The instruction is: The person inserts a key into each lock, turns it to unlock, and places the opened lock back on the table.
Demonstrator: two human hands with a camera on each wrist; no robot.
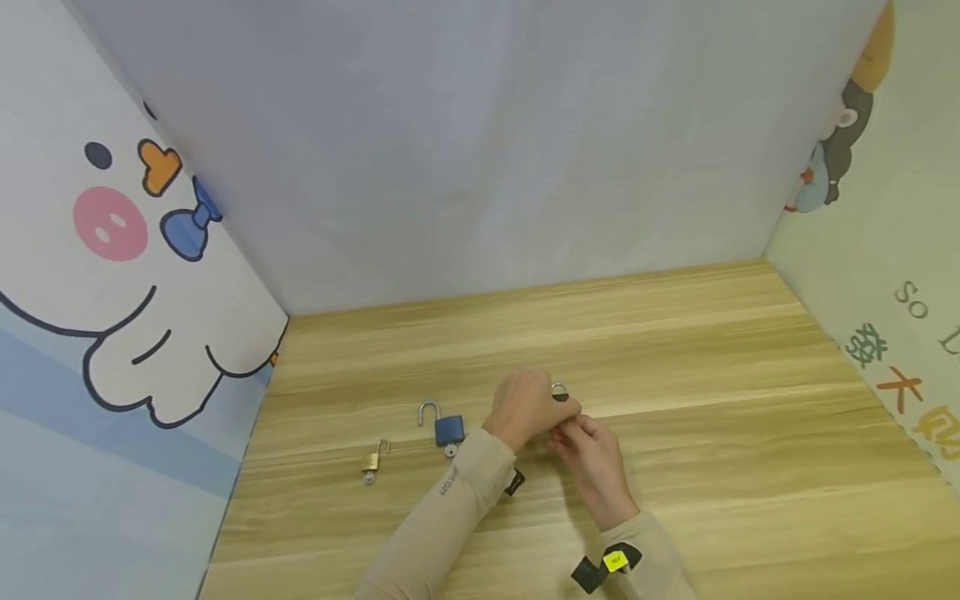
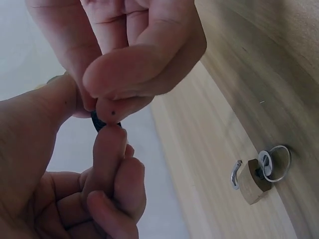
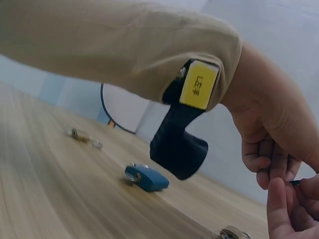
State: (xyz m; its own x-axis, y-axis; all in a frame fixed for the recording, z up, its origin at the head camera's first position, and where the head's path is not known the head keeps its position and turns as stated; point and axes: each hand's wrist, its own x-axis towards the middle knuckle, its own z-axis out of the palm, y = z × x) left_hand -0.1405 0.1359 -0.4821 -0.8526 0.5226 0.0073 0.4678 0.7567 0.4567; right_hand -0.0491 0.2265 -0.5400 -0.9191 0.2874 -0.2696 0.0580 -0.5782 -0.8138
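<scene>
A dark padlock (image 1: 560, 397) with a silver shackle pokes out beyond the fingertips of my left hand (image 1: 527, 408), which grips its body. Against its near end, my right hand (image 1: 591, 462) pinches with thumb and forefinger; whether a key lies between them is hidden. In the left wrist view, both hands' fingertips meet around a dark sliver of the padlock (image 2: 98, 123). Left of the hands lies a blue padlock (image 1: 449, 430), its shackle open and a key at its base. Farther left is a small brass padlock (image 1: 371, 461), also with an open shackle and key.
Another brass padlock (image 3: 232, 233) lies on the wood-grain table (image 1: 712, 375) close to the hands. A padlock (image 2: 253, 181) with a key and ring shows in the left wrist view. A pale wall (image 1: 480, 167) backs the table; printed panels flank it.
</scene>
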